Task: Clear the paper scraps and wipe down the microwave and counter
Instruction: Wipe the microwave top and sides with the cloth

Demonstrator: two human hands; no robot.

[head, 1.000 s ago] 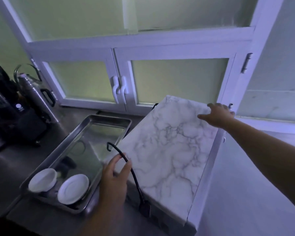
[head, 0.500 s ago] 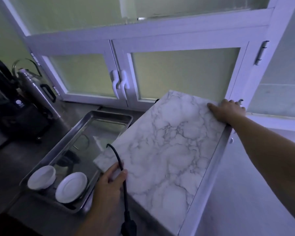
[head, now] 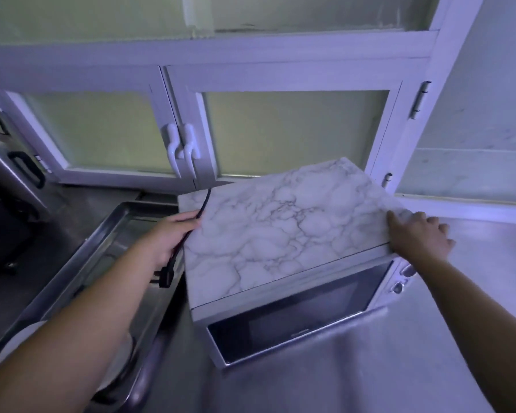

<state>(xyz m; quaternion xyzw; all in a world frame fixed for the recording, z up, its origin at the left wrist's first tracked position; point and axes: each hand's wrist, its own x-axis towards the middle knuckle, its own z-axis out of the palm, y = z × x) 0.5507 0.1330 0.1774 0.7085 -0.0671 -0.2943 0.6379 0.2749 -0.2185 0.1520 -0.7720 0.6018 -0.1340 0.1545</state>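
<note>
Marbled microwave (head: 280, 234) with cord (head: 204, 203), now door-forward.

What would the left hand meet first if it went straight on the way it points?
The microwave. The left hand, holding the black cord, points right toward the microwave's left top edge and seems to touch it, though depth is unclear.

The microwave (head: 280, 234) is wearing a white top veined in grey marble, its casing is showing plain white, and its door glass is reading glossy black. A black cord (head: 204, 201) is ending in a black plug (head: 166, 278). The counter (head: 370, 368) is gleaming dull silver-grey, and the tray (head: 116, 222) is matching it in steel grey beside a white plate (head: 21, 338). The window frame (head: 251, 76) and its handles (head: 182, 147) are showing white tinged with lilac, while the frosted panes (head: 292, 132) are glowing pale yellow-green
</note>
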